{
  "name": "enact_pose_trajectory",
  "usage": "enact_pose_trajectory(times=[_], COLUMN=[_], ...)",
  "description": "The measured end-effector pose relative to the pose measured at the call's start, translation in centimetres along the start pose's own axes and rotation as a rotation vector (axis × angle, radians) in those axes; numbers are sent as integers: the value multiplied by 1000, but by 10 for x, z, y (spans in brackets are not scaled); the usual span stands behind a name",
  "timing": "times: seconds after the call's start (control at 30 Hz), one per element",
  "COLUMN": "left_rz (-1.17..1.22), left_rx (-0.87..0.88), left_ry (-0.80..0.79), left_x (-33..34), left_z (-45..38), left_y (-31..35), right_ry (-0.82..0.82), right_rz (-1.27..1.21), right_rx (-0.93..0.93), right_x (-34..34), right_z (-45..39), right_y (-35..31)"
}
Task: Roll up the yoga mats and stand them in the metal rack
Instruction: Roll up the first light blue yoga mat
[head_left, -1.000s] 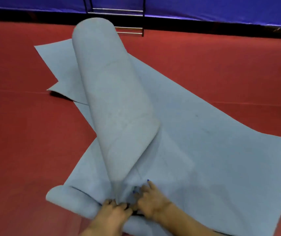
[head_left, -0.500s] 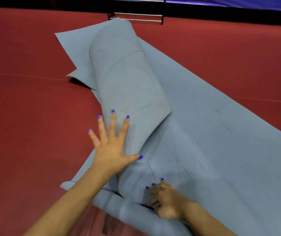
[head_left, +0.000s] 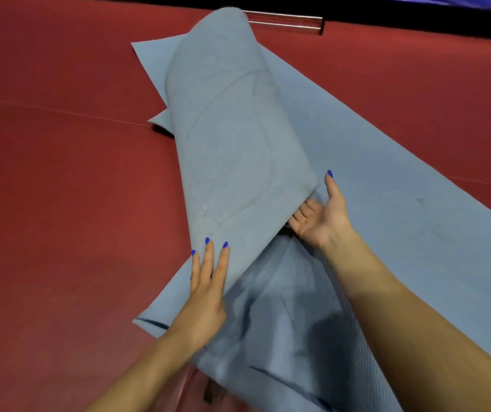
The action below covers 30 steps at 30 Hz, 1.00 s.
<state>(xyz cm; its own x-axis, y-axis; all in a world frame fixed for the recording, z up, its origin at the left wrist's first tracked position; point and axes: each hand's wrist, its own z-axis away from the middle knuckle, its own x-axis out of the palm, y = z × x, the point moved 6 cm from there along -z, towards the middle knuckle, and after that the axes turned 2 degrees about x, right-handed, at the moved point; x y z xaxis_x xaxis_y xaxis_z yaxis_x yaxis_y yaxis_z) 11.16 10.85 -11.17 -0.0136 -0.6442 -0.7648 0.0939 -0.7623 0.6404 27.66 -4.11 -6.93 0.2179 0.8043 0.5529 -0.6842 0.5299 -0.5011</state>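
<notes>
1. Where the blue-grey mat (head_left: 387, 185) lies spread across the red floor (head_left: 60, 179), part of it is folded back over itself into a loose, broad roll (head_left: 232, 138) that runs away from the person toward the far wall.
2. The left hand (head_left: 205, 295) lies flat on the near left edge of that roll, fingers straight and close together, nails painted blue; it presses the mat and grips nothing.
3. The right hand (head_left: 321, 215) is at the roll's near right corner, palm turned up, fingers tucked under the lifted edge, thumb pointing up just beside it. The fingertips are hidden under the mat, so whether they curl round the edge I cannot tell; what shows looks open and cradling.
4. Nearer the person than the roll, the mat is rumpled and shows a ribbed texture, and its near left corner is folded over on the floor.
5. Left of the roll, a second layer or corner of mat sticks out from beneath it, slightly lifted off the floor.
6. Beyond the roll's far end, metal bars of the rack (head_left: 286, 22) stand on the floor against a dark strip, with a blue wall (head_left: 482, 1) above. Only its lowest part shows.
7. No mat is in the rack's visible part; the mat is all on the floor.
</notes>
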Motion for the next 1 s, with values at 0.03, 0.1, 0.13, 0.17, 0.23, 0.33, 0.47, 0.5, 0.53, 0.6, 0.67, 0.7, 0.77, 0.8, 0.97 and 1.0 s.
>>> enact_pose_trajectory(times=[0.03,0.1,0.13,0.17,0.23,0.33,0.47,0.5,0.53,0.6,0.67,0.7,0.77,0.8,0.97,1.0], left_rz=[34,67,76,87,121,170,278,271,249,207,153,136,49,33,106,52], left_rx=[5,-5,-21,-44,-82,-66,-89,-99,-115,-130,-87,-66,-29,-40,-32,-11], left_ry=[12,29,35,40,49,69,63,72,70,57,56,43,136,166,205,167], left_x=[-2,-5,-5,-5,-5,-10,-16,-15,-14,-11,-11,-14,-19,-20,-16,-16], left_z=[5,17,24,29,39,46,44,41,38,32,25,22,17,17,17,16], left_y=[-2,-10,-16,-24,-40,-51,-43,-41,-40,-38,-34,-31,-30,-31,-29,-24], right_ry=[2,57,93,97,31,-101,-347,-392,-433,-488,-546,-595,-653,-707,-998,-959], right_rz=[58,257,374,486,783,1461,2024,2126,2212,2317,2371,2385,2474,2520,2717,2739], right_rx=[-24,-121,-195,-288,-545,-950,-1204,-1263,-1320,-1413,-1540,-1626,-1714,-1735,-1696,-1727], right_x=[13,36,46,59,91,158,225,232,237,240,240,238,234,232,212,212], right_z=[-1,-1,-2,-2,6,33,75,83,90,98,106,112,117,120,124,122], right_y=[-3,-9,-10,-9,-3,22,54,59,64,72,84,94,117,129,166,148])
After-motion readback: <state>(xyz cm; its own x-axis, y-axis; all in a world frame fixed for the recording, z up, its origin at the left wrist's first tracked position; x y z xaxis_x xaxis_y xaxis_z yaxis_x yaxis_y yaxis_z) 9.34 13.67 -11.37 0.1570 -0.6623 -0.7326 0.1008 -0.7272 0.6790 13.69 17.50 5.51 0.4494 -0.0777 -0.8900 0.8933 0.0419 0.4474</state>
